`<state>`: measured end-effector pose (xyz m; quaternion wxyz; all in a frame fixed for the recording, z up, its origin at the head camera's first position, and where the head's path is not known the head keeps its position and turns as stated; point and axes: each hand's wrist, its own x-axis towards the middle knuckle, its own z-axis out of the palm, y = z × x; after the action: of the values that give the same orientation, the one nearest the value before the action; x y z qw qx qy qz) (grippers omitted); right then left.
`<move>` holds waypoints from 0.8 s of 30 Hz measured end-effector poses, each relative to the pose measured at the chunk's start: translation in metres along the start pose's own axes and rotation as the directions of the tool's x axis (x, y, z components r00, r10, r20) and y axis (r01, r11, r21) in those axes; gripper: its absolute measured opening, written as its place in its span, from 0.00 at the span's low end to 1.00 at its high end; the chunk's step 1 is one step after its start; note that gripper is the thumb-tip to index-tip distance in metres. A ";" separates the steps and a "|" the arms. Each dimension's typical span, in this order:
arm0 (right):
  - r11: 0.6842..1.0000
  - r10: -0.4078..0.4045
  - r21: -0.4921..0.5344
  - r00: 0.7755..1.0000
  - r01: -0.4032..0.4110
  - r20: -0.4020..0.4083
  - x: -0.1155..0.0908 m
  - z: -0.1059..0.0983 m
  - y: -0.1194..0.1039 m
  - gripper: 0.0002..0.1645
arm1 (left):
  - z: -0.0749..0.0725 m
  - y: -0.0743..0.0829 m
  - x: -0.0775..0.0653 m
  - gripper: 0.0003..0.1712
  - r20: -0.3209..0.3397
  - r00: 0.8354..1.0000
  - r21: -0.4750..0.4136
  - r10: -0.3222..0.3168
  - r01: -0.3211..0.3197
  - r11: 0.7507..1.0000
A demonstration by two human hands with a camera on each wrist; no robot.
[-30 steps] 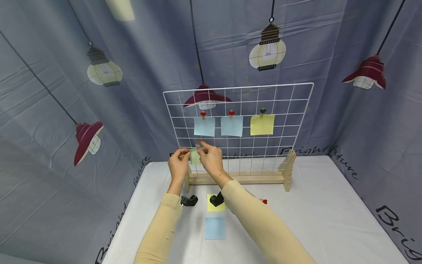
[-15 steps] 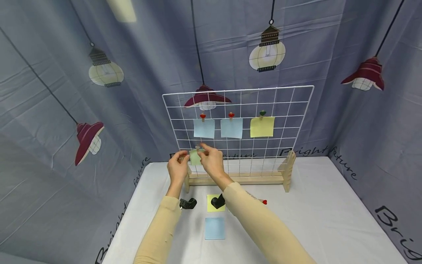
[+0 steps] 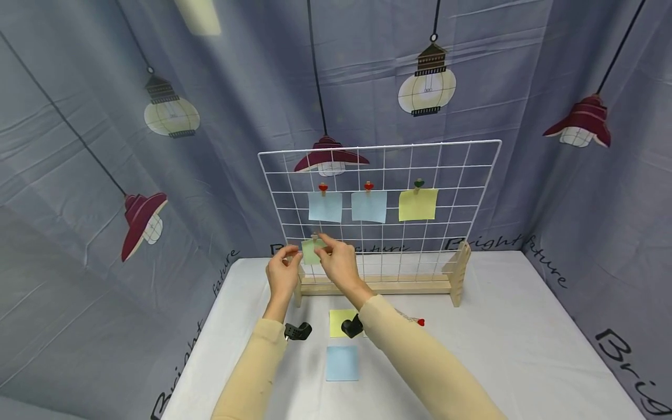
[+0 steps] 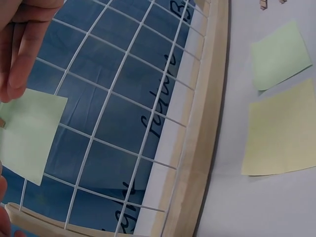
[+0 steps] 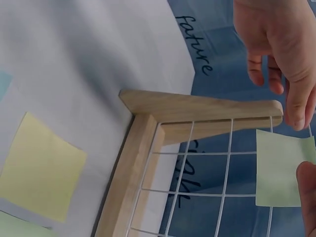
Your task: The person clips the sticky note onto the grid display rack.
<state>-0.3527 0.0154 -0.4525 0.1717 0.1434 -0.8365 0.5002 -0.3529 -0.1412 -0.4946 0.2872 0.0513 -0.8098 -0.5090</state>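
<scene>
The cream-sleeved left arm (image 3: 252,367) and cream-sleeved right arm (image 3: 425,359) reach forward, the right slanting inward. The bare left hand (image 3: 282,274) bends its forefinger toward its thumb; the bare right hand (image 3: 342,262), just beside it, stretches its forefinger above its thumb.

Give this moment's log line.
left hand: at green note's left edge; right hand: at its right side; behind: wire grid; clipped above: three notes

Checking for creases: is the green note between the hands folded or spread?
Spread: the green note shows one broad, unfolded face in both wrist views, though partly covered.
</scene>
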 end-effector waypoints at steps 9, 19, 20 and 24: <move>1.000 -0.019 0.001 1.000 0.019 -0.019 -0.011 -0.012 0.013 0.26 | -0.002 -0.001 -0.014 0.12 0.067 0.997 -0.034 -0.026 0.029 0.999; 0.999 0.014 0.035 1.000 -0.015 0.017 -0.033 -0.026 0.021 0.29 | -0.006 0.008 -0.025 0.21 0.182 0.982 -0.077 0.047 -0.034 0.996; 0.999 0.021 0.044 1.000 -0.021 0.016 -0.034 -0.027 0.022 0.29 | -0.006 0.009 -0.026 0.23 0.194 0.980 -0.080 0.054 -0.039 0.996; 0.998 0.024 0.050 1.000 -0.023 -0.002 -0.040 -0.031 0.027 0.27 | -0.007 0.012 -0.031 0.28 0.245 0.967 -0.100 0.075 -0.052 0.994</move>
<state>-0.3229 0.0581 -0.4771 0.1634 0.1371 -0.8251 0.5232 -0.3213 -0.1292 -0.4953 0.2019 -0.0523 -0.8162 -0.5388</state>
